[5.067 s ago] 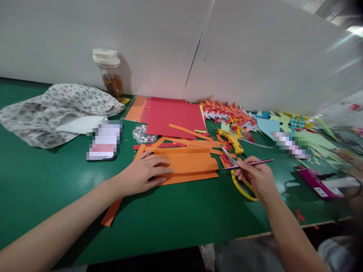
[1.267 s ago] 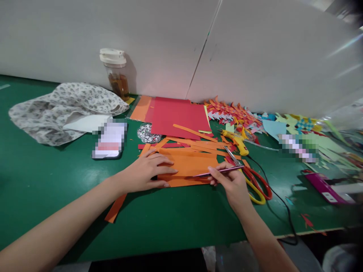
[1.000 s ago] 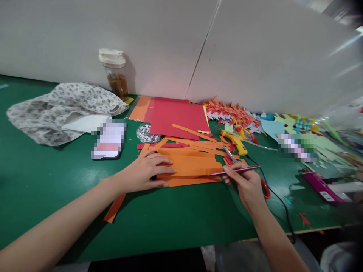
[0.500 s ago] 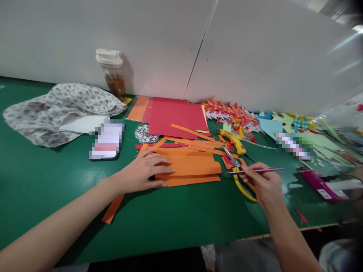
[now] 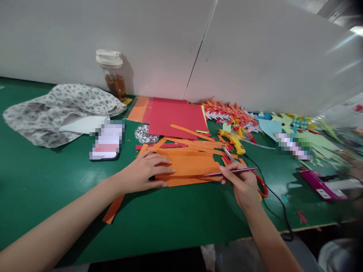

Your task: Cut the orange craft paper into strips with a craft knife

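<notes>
My left hand lies flat on the left part of an orange paper sheet, its fingers spread. Between the fingertips of my right hand is a slim pink pen-like tool; its thin tip points left along the sheet's lower part. A narrow orange band shows along the near edge, with a dark line above it. Under my right hand lies a pair of scissors, partly hidden, with red and yellow handles. An orange strip sticks out below my left wrist.
Behind the sheet are loose orange strips and red paper. A yellow glue gun and folded paper pieces lie right. A phone, patterned cloth and drink bottle are left. A purple power strip sits far right.
My right hand has moved left with the pink tool, whose tip is now over the orange sheet. The scissors' red handle and a black cable now show. My left hand stays put.
</notes>
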The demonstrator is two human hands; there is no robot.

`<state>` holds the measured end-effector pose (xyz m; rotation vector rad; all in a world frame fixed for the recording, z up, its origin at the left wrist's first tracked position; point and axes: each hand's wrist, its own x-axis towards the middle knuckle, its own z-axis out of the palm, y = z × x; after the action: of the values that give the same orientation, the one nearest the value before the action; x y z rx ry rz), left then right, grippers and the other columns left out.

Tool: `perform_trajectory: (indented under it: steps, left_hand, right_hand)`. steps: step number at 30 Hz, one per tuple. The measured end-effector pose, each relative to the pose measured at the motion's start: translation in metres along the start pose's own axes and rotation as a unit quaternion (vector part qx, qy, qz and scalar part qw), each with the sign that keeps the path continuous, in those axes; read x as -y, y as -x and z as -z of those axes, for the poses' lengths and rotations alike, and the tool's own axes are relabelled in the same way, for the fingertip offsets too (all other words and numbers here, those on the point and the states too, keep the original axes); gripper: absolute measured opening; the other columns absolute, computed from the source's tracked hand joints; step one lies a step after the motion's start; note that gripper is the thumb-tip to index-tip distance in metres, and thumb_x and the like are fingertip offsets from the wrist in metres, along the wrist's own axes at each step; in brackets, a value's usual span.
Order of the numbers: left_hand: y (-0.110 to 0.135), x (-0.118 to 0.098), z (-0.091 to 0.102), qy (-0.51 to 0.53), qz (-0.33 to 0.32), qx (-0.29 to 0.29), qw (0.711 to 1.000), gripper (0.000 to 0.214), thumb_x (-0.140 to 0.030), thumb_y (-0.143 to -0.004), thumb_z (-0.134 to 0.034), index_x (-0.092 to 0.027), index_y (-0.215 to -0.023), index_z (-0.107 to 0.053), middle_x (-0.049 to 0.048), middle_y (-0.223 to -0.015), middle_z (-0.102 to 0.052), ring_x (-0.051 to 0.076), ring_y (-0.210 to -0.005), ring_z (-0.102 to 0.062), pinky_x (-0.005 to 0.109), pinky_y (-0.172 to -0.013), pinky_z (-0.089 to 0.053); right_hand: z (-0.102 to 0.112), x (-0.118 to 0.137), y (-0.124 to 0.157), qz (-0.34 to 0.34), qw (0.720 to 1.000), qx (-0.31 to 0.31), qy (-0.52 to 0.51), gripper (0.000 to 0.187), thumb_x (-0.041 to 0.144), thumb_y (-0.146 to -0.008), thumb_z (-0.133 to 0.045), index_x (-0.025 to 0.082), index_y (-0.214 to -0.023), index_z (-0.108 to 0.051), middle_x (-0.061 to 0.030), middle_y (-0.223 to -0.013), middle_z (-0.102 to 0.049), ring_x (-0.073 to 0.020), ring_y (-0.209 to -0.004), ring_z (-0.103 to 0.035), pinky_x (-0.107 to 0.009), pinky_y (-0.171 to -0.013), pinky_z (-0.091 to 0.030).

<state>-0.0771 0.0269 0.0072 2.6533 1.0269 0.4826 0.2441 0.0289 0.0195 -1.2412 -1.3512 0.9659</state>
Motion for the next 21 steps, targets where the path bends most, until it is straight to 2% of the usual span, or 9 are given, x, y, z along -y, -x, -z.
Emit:
perform_trajectory:
  steps: [7, 17, 21]
  left_hand:
    - [0.0, 0.0, 0.0, -0.002, -0.002, -0.002, 1.0, 0.038, -0.051, -0.092, -0.054, -0.034, -0.125, -0.057, 0.0024, -0.132, -0.056, 0.024, -0.123, -0.049, 0.045, -0.109, -0.024]
    - [0.0, 0.001, -0.002, -0.005, -0.004, 0.002, 1.0, 0.038, -0.05, -0.092, -0.054, -0.035, -0.127, -0.056, 0.0022, -0.133, -0.055, 0.024, -0.125, -0.048, 0.047, -0.11, -0.022]
    - [-0.001, 0.001, -0.002, -0.004, -0.006, -0.001, 1.0, 0.037, -0.049, -0.092, -0.054, -0.034, -0.126, -0.056, 0.0023, -0.134, -0.056, 0.024, -0.125, -0.048, 0.047, -0.11, -0.022]
  right_hand:
    - [0.0, -0.005, -0.003, -0.019, 1.0, -0.001, -0.012, 0.025, 0.036, -0.07, -0.081, 0.019, -0.064, -0.064, 0.0018, -0.054, -0.062, -0.0083, -0.044, -0.055, -0.018, -0.044, -0.045]
    - [0.026, -0.01, -0.008, -0.035, 0.998, -0.048, -0.012, 0.027, 0.036, -0.065, -0.084, 0.019, -0.064, -0.064, 0.0019, -0.053, -0.062, -0.008, -0.044, -0.055, -0.017, -0.044, -0.044]
    - [0.029, -0.011, -0.008, -0.036, 0.997, -0.057, -0.023, 0.027, 0.037, -0.064, -0.085, 0.019, -0.063, -0.065, 0.0018, -0.053, -0.062, -0.0084, -0.045, -0.055, -0.018, -0.043, -0.044]
